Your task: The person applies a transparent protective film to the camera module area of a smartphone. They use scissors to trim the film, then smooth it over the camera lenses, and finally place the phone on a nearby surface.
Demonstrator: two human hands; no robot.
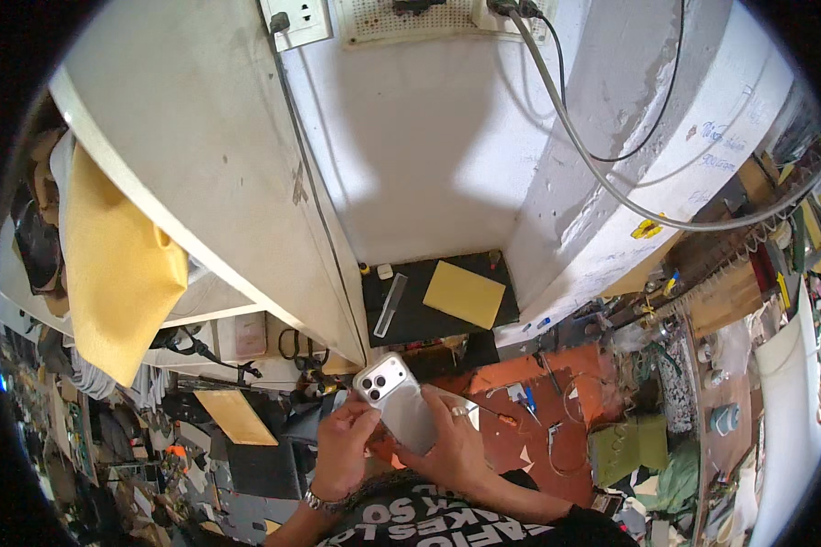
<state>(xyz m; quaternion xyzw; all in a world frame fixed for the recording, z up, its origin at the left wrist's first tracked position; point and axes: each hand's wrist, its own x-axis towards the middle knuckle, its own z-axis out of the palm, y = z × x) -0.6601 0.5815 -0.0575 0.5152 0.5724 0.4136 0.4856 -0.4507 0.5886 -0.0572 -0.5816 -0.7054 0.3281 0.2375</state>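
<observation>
A silver phone [405,408] with a raised camera block and three lenses is held in front of my body, its back facing up. It tilts slightly, with the camera end away from me. My left hand [345,443] pinches its left edge, the thumb lying near the lenses. Around the right side and lower part wraps my right hand [456,443], with a ring on one finger. The screen side is hidden. A wristwatch [325,501] sits on my left wrist.
Beyond the phone, a black shelf [407,297] bears a clear ruler [390,305] and a yellow sheet [463,294]. To the right, a reddish worktop [511,438] carries small tools and scraps. Yellow material [119,264] hangs at left; a grey cable [602,182] loops by the wall.
</observation>
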